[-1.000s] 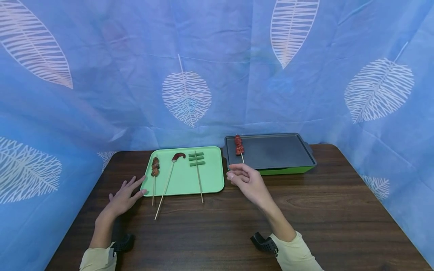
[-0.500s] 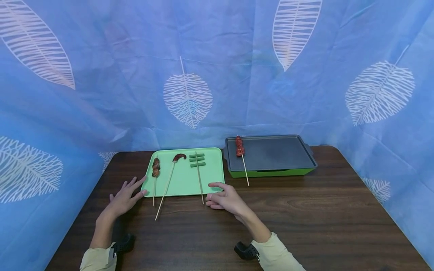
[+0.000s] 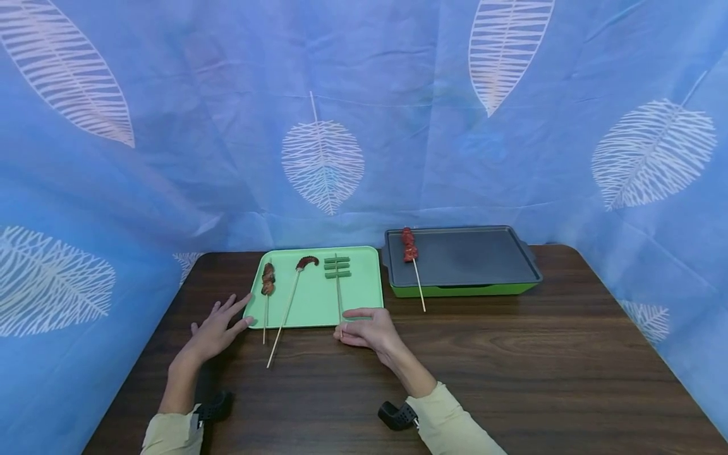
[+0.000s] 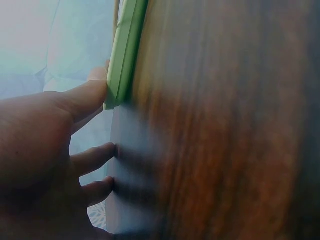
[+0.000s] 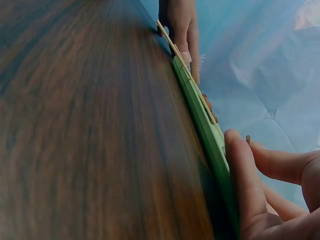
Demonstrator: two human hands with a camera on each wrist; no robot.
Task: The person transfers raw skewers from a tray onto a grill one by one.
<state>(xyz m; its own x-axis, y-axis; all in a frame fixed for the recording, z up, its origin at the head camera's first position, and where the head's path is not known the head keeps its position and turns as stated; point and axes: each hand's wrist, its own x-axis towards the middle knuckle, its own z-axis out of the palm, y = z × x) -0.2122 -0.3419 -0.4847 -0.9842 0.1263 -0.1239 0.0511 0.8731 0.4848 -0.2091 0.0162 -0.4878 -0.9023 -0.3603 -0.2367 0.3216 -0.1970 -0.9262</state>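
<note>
One light-green tray (image 3: 309, 303) lies flat on the dark wooden table (image 3: 512, 354), and from where I stand both hands are at it, well apart from each other. The right hand (image 3: 370, 332) is at the near edge, thumb and finger pinched on the lower stick of the green skewer (image 3: 338, 266); the right wrist view shows a stick end poking up between the fingertips. That skewer's three green pieces lie crosswise in the right half of the tray. The left hand (image 3: 210, 335) has its fingers spread, with thumb and forefinger touching the tray's near left corner and gripping none of the skewers. Just beside it, at the left end, lies the brown meat skewer (image 3: 268, 279), and between that and the green one lies the skewer with a curled dark-red piece (image 3: 308, 261), its long stick slanting out past the near rim. To the right of the tray sits a grey griddle plate (image 3: 472, 256) on a green base (image 3: 466, 291), with the red meat skewer (image 3: 409, 245) near its left side, the stick reaching out beyond the front. Behind everything hangs a blue cloth (image 3: 387, 158) printed with pale leaves.
</note>
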